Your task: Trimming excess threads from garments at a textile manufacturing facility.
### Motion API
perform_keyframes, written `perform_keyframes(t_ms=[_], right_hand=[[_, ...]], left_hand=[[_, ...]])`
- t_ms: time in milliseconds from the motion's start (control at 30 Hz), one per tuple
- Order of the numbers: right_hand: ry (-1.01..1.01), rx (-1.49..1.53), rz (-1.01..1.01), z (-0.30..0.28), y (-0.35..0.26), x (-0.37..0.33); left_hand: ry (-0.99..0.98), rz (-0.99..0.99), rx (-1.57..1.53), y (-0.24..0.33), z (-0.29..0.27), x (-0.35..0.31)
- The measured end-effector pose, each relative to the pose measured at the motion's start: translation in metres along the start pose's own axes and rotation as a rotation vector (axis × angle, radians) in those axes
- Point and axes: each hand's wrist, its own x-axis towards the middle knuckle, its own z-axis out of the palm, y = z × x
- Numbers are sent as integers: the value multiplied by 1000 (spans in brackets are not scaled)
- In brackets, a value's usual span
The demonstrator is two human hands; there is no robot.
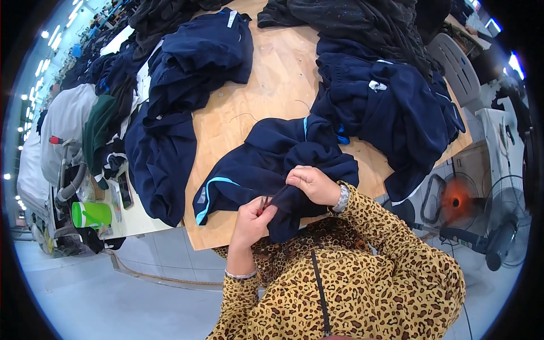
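Note:
A navy garment with light-blue trim lies crumpled at the table's near edge, part of it hanging over the front. My right hand is closed on a fold of it, thumb and fingers pinched together. Just left of that fold, my left hand is closed around small thread snips. Red shows on their handle, and their short metal blades point up beside the cloth. Most of the snips is hidden inside my fingers. Whether the blades touch the cloth I cannot tell.
Navy garments are heaped on the left and right of the wooden table, with a dark speckled pile behind. A green cylinder stands on the left side table. Standing fans and a grey plastic chair are at right.

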Motion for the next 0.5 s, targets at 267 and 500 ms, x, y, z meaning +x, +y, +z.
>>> perform_keyframes(t_ms=[267,500], right_hand=[[-58,294,212,-4,4,-5],[711,209,61,-51,-18,-42]], left_hand=[[-81,-146,-448,-8,-1,8],[389,-159,19,-22,-38,-21]])
